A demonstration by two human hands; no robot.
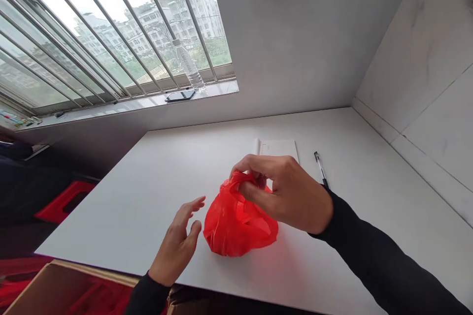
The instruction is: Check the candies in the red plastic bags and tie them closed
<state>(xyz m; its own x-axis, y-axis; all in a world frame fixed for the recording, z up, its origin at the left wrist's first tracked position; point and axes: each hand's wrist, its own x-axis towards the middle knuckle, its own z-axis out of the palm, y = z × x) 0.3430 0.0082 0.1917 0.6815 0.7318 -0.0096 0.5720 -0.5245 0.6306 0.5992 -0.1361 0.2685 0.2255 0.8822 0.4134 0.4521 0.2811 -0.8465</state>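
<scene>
A red plastic bag rests on the white table, gathered at its top and bulging below. My right hand pinches the gathered top between thumb and fingers. To the left of the bag, my left hand stands apart from it, thumb and fingers spread with nothing between them. Whatever the bag may contain is hidden by the red plastic.
Behind the bag lies a notepad, with a pen to its right. A cardboard box with red material stands below the front edge. On the windowsill are a clear bottle and a phone. A red stool is at left.
</scene>
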